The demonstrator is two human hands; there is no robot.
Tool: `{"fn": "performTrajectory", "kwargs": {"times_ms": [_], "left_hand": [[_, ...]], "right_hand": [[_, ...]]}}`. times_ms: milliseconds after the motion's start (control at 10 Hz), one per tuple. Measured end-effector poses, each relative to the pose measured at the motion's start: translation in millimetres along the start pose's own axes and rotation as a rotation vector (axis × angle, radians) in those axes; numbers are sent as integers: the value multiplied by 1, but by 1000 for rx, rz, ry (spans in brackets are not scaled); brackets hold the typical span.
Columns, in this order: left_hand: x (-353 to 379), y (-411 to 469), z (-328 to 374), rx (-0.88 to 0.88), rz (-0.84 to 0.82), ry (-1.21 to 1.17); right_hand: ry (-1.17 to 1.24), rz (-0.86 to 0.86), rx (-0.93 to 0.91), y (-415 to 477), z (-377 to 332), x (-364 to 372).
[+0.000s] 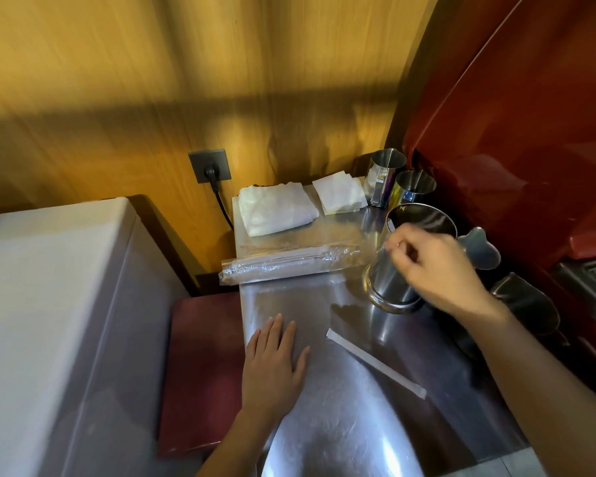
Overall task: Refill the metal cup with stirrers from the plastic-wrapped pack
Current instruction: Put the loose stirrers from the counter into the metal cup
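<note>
We see the right hand point(437, 270) at the rim of the metal cup point(403, 259), its grip pinched on a thin stirrer point(390, 224) over the opening. Left of this grip lies the plastic-wrapped pack point(283, 265) on the counter point(341, 425). Below the grip lies one wrapped stirrer point(375, 363), and beside it the left hand point(272, 366) rests flat.

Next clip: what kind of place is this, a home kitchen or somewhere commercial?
Probably a café or coffee bar counter. A stainless steel counter holds several metal cups, a plastic-wrapped pack of stirrers and a stack of napkins, beside what looks like a red espresso machine.
</note>
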State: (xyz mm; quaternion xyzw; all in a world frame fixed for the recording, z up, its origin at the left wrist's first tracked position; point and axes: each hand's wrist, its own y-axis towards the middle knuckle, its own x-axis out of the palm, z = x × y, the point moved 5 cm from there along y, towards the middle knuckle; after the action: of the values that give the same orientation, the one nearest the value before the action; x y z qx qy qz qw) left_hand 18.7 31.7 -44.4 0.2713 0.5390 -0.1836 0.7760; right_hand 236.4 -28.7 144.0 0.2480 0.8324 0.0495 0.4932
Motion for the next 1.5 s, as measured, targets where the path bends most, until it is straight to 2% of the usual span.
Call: {"fn": "performTrajectory", "kwargs": {"times_ms": [100, 200, 400, 600, 800, 1000, 1100, 1200, 1300, 1400, 1500], "left_hand": [[2, 0, -1, 1, -1, 0], [3, 0, -1, -2, 2, -5], [0, -1, 0, -6, 11, 13], [0, 0, 0, 0, 19, 16], [0, -1, 0, -3, 15, 2], [-1, 0, 0, -3, 7, 6], [-1, 0, 0, -6, 1, 13], [-1, 0, 0, -7, 0, 10], [-2, 0, 0, -3, -2, -3], [-2, 0, 0, 1, 7, -10], [-5, 0, 1, 5, 7, 7]], "right_hand": [[-52, -147, 20, -17, 1, 41], [-185, -369, 58, -35, 13, 85], [-417, -682, 59, -62, 35, 129], [-513, -715, 3, -66, 32, 143], [-503, -726, 65, -56, 33, 140], [-302, -334, 94, -14, 8, 75], [-80, -151, 68, 4, -10, 33], [121, 105, 11, 14, -24, -9], [229, 302, 18, 22, -23, -38], [234, 447, 46, 26, -11, -52], [131, 467, 86, 25, 4, -47]]}}
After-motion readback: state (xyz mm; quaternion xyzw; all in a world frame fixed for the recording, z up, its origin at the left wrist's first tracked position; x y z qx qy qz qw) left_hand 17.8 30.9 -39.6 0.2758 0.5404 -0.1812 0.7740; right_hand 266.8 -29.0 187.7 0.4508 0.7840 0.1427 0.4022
